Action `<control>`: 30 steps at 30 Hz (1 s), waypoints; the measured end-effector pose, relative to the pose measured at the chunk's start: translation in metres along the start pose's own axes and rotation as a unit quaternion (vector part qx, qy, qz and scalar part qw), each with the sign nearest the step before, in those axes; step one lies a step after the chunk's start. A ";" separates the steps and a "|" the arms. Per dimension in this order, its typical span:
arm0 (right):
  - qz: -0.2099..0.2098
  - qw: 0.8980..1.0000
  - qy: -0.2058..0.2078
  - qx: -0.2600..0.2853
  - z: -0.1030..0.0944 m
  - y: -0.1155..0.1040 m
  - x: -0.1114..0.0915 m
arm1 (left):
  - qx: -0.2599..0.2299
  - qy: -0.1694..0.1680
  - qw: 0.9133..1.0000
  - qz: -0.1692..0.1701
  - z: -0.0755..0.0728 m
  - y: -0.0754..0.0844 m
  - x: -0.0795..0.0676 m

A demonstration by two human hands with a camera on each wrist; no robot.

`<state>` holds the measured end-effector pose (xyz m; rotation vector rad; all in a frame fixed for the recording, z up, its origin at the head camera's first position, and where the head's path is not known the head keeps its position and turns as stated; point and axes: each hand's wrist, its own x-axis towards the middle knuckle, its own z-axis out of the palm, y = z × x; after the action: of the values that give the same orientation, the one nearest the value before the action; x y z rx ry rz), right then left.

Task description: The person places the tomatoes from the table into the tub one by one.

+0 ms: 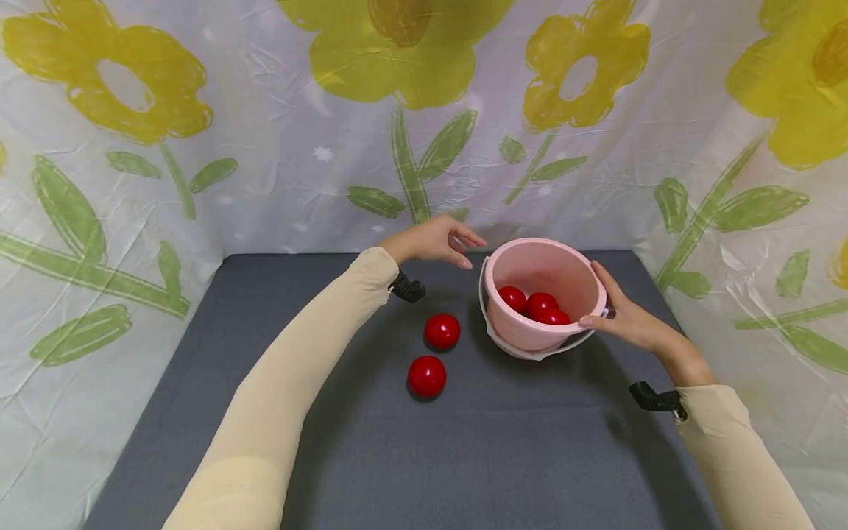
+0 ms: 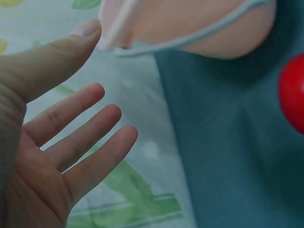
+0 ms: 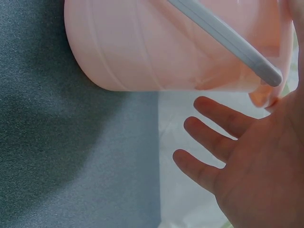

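A pink bucket (image 1: 523,333) with a pale handle (image 3: 228,40) stands toward the back right of the dark tabletop. Inside it lie three visible glossy red balls (image 1: 542,304). My right hand (image 1: 629,320) holds the bucket's rim on its right side with thumb and index finger; the other three fingers are spread below the rim in the right wrist view. To the left of the bucket, my left hand (image 1: 433,241) hovers with nothing in it, its fingers loosely extended toward the rim. Two more red balls (image 1: 442,331) (image 1: 427,377) sit on the table, below that hand.
The dark grey cloth (image 1: 530,456) covers the tabletop. A pale curtain (image 1: 278,169) printed with yellow flowers hangs behind the table and along both sides. Each wrist carries a black camera mount (image 1: 407,287).
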<state>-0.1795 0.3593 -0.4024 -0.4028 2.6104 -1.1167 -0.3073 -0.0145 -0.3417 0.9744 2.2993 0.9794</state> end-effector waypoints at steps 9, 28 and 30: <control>0.003 1.000 0.002 0.002 0.000 0.003 -0.001 | 0.040 -0.019 0.999 0.000 0.024 -0.037 -0.016; -0.002 1.000 0.005 0.000 0.001 0.003 0.002 | 0.073 -0.061 0.995 -0.034 0.079 -0.071 -0.028; -0.004 1.000 0.006 0.001 0.001 0.004 0.002 | 0.074 -0.062 0.995 -0.034 0.082 -0.073 -0.028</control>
<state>-0.1815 0.3605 -0.4063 -0.4074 2.6192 -1.1278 -0.2686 -0.0362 -0.4464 0.9792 2.3099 0.7093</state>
